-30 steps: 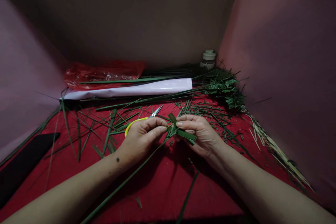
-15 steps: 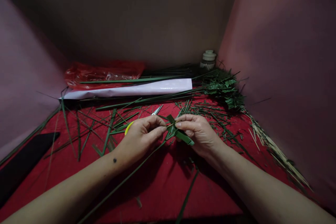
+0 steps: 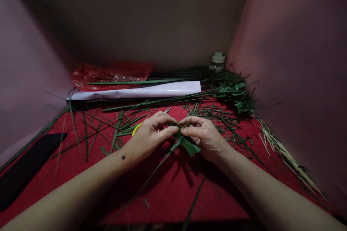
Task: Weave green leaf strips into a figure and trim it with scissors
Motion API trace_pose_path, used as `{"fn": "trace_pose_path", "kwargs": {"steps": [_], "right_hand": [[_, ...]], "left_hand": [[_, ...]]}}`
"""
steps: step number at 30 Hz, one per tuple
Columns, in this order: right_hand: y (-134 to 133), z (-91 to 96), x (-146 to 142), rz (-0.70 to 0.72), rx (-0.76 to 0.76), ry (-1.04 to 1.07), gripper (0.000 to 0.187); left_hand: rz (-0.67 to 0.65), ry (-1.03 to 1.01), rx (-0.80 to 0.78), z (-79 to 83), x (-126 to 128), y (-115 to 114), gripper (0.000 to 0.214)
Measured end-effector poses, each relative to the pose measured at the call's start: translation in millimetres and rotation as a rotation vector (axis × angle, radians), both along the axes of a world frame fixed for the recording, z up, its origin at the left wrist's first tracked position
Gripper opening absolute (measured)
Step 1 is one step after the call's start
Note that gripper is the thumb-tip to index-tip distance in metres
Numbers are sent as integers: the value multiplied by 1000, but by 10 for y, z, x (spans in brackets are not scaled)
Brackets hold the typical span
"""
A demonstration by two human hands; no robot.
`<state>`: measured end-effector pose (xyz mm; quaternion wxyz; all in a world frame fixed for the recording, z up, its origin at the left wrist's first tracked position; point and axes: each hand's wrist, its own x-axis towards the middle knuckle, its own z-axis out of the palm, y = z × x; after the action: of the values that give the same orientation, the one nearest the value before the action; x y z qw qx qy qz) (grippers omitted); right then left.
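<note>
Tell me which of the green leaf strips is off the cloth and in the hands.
The folded strip, pinched between the left hand and right hand; the other strips lie loose on the red cloth.

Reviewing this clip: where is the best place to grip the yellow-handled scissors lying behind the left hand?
Best guess: grip the scissors by the yellow handle loop, coming from the near left. The loop peeks out beside the left hand, while the blade tip points away to the far right. That hand and the right hand both pinch the folded leaf strip.
</note>
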<state>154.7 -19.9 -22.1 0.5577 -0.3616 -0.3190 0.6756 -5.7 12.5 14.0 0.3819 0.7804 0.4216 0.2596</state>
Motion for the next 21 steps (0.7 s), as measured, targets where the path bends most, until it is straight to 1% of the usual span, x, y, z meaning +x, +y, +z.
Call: {"fn": "trace_pose_path", "kwargs": {"steps": [1, 3, 5, 8, 10, 14, 16, 21], "right_hand": [[5, -11, -3, -18, 10, 7, 24], [13, -33, -7, -47, 12, 39, 30], [18, -47, -5, -47, -7, 77, 33], [21, -63, 0, 24, -20, 75, 31], [26, -79, 4, 39, -19, 55, 33], [50, -117, 16, -45, -3, 13, 40], [62, -128, 26, -56, 5, -3, 41], [74, -127, 46, -56, 37, -8, 41]], "left_hand": [[-18, -13, -67, -7, 4, -2, 22], [7, -45, -163, -17, 15, -20, 23], [77, -67, -156, -25, 29, -43, 22], [125, -112, -142, -40, 52, -65, 21], [123, -152, -194, -59, 66, -66, 21], [139, -240, -370, -110, 94, -48, 20], [147, -289, -443, -130, 109, -37, 19], [164, -404, -508, -158, 140, -25, 16]]}}
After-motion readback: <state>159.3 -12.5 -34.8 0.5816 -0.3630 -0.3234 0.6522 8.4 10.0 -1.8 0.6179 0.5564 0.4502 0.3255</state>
